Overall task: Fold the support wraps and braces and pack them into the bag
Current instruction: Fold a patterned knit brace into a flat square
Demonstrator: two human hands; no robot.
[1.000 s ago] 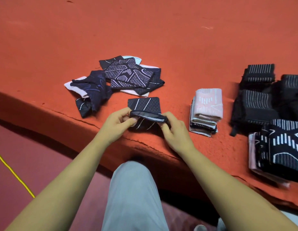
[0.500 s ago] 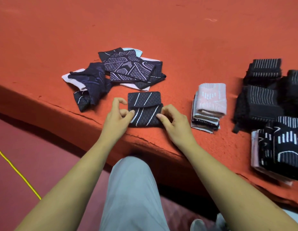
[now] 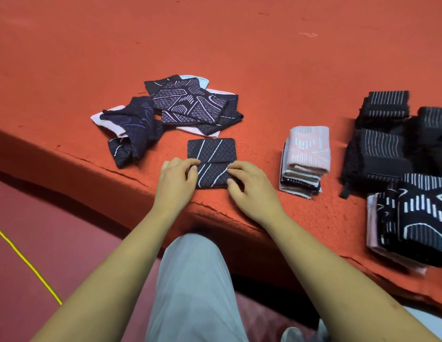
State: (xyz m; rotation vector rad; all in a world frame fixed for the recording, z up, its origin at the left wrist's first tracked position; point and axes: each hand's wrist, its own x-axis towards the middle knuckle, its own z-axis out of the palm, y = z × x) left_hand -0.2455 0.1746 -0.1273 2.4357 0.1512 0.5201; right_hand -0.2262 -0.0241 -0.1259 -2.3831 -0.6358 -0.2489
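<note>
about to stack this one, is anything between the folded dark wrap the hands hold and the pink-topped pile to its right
Nothing visible. The left hand and right hand hold the folded dark wrap by its sides, and only bare red surface lies between it and the pink-topped pile.

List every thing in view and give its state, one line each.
dark wrap, folded over once, flat on the ledge.
left hand, pinches the wrap's left edge.
right hand, pinches the wrap's right edge.
loose pile, unfolded, heaped.
pink-topped stack, folded, stacked.
black braces, folded, bunched together.
black-and-white stack, folded, stacked near the ledge's edge.
</note>
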